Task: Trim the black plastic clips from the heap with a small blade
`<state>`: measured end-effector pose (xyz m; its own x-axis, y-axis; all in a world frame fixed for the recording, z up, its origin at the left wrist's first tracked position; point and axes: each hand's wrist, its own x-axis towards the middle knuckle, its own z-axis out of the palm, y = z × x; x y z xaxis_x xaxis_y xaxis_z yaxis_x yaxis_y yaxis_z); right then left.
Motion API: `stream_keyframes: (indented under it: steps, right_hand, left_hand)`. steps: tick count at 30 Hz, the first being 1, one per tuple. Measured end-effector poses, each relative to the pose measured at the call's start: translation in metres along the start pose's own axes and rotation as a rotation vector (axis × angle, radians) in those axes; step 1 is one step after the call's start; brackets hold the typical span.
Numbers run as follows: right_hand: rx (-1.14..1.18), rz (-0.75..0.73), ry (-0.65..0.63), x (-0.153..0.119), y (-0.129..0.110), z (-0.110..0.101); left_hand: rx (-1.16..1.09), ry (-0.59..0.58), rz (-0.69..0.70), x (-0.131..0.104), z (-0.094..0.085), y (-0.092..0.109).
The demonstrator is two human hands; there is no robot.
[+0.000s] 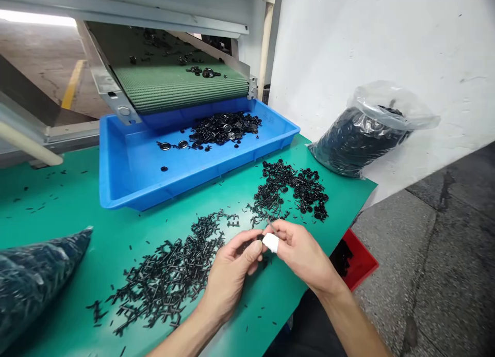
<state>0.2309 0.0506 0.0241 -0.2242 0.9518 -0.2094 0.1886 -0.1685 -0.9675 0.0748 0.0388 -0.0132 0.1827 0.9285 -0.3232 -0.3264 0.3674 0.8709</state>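
Note:
My left hand [234,264] is closed, its thumb and fingers pinching a small black part [260,238]. Touching it from the right is my right hand [299,248], with fingers pressed together around the same spot and a white covering [270,242] on the thumb. What the right fingers grip is too small to make out. Left of my hands, a pile of black branched pieces [170,274] lies on the green table [216,194]. Beyond my hands is a second pile of small round black parts [290,187].
A blue tray [135,192] holding black parts stands under a green conveyor belt [181,91]. Filled plastic bags lie at the left [34,279] and at the back right [356,135]. A red bin [363,266] sits below the table's right edge.

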Motion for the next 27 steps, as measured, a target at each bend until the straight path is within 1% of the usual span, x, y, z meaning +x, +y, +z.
stream_keyframes:
  steps: [3, 6, 9, 12, 14, 19, 23, 27]
  right_hand:
    - [-0.009, 0.008, 0.032, -0.001, 0.001, 0.001]
    - [-0.12, -0.019, 0.081, -0.002, -0.003, 0.001]
    - [-0.274, -0.093, 0.162, -0.003, -0.009, 0.002]
    - [-0.376, -0.192, 0.216, -0.005, -0.01, 0.001]
    - [-0.393, -0.223, 0.213, -0.008, -0.008, -0.001]
    - [-0.38, -0.221, 0.193, -0.012, 0.001, 0.0]
    - [-0.38, -0.244, 0.207, -0.01, 0.002, 0.003]
    - [-0.358, -0.266, 0.183, -0.009, -0.001, 0.0]
  left_hand:
    - [0.023, -0.005, 0.005, 0.0, 0.0, 0.002]
    - [0.061, -0.012, 0.021, 0.001, 0.001, 0.004]
    - [0.1, 0.007, 0.036, 0.001, 0.002, 0.004]
    - [0.057, 0.034, 0.03, 0.001, 0.002, 0.003]
    - [0.005, 0.038, 0.006, 0.001, 0.002, 0.004]
    - [-0.143, -0.008, -0.035, 0.003, 0.002, 0.007]
    - [-0.161, -0.042, -0.042, 0.003, 0.0, 0.009]
    - [-0.173, -0.068, -0.05, 0.003, 0.0, 0.01]
